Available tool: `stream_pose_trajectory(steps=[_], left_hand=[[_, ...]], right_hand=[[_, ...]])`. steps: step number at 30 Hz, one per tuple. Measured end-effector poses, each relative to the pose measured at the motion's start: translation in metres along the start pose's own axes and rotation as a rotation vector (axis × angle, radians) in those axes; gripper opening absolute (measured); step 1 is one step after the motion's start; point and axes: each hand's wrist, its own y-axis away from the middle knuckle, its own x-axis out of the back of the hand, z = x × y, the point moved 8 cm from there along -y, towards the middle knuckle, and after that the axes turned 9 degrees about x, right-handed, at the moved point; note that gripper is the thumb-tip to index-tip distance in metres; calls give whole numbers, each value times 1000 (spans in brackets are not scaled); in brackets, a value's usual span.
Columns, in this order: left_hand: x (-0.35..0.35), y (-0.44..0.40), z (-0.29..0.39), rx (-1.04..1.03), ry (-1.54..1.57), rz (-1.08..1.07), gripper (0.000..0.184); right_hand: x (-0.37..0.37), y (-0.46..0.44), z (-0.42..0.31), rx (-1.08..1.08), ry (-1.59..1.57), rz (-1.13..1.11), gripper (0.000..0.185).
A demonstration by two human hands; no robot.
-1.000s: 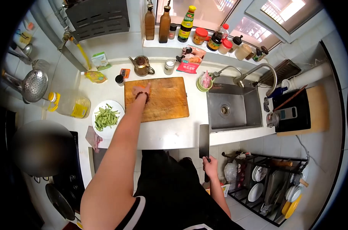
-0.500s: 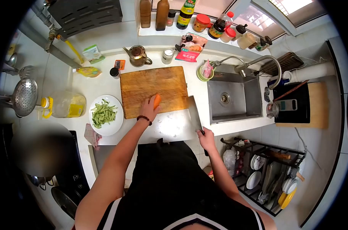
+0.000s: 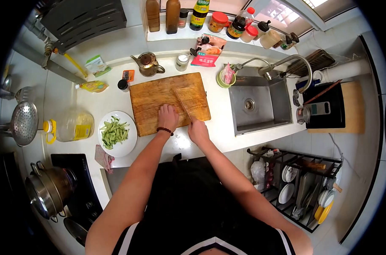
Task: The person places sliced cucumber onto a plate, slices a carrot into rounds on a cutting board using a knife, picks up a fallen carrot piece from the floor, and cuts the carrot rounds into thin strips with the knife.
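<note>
My left hand (image 3: 168, 117), with a beaded bracelet at the wrist, rests on the lower middle of the wooden cutting board (image 3: 152, 91). Its fingers are bent and close together; the carrot seen earlier is hidden, so what lies under them cannot be made out. Just to the right, my right hand (image 3: 198, 131) is closed round the handle of the knife (image 3: 183, 103). The blade stands edge-on over the board, pointing away and to the left. Left of the board, a white plate (image 3: 131, 141) holds green strips (image 3: 114, 132).
A teapot (image 3: 148, 64), a jar (image 3: 182, 62) and a pink bag (image 3: 206, 53) stand behind the board. The sink (image 3: 261, 106) is at the right, an oil jug (image 3: 74, 126) and pots (image 3: 44, 191) at the left. Below right is a dish rack (image 3: 295, 187).
My right hand has brought the knife from the counter's front edge up and left onto the board. The orange carrot by my left hand no longer shows. The view has shifted slightly.
</note>
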Motion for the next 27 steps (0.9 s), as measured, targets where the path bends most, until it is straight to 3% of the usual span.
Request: stream_pose_trajectory(steps=[11, 27], left_hand=[[-27, -1, -7, -82, -300, -120, 26], [-31, 3, -11, -37, -265, -220, 28]], right_hand=[[-25, 8, -35, -18, 28, -146, 28], [-24, 26, -39, 39, -12, -134, 52]])
